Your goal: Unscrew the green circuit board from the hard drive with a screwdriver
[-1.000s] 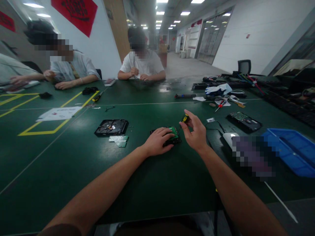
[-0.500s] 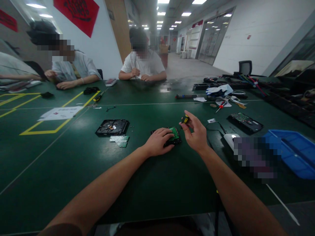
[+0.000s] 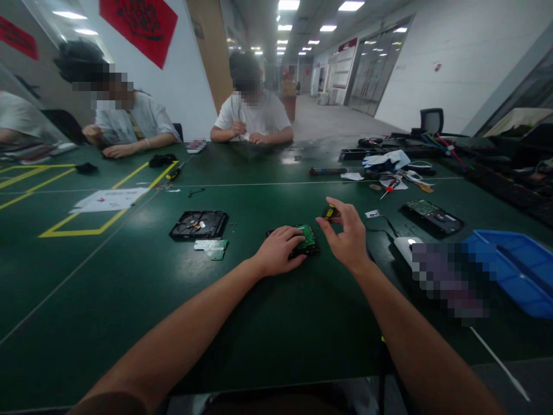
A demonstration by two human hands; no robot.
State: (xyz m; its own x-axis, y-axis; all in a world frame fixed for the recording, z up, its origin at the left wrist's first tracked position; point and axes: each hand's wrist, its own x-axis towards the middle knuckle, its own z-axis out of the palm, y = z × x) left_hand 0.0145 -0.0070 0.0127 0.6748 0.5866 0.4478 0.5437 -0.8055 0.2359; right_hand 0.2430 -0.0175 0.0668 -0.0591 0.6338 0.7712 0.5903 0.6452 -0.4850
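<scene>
Head view: the right hand (image 3: 349,237) has shifted slightly rightward from its place in the earlier frames, carrying the screwdriver (image 3: 330,212) a little farther from the hard drive (image 3: 311,250); the left hand (image 3: 280,251) keeps its place on that drive, fingers laid close together over the top and thumb apart at the near edge. Right thumb and fingertips pinch the screwdriver's handle above and to the right of the drive; its shaft is too dark to follow, so its pointing cannot be told. Between the forearms on the table (image 3: 242,323), the drive lies flat, board side up, its long axis running roughly left to right, though the hand hides much of it. Its casing is black and blocky, its circuit board (image 3: 308,233) green; the handle is yellow and black; the tabletop is smooth, dark green, with a dull sheen; leftward sit a black rectangular drive casing (image 3: 197,225) and a thin, irregular pale-green board (image 3: 216,249); rightward, a ridged blue plastic tray (image 3: 514,262).
</scene>
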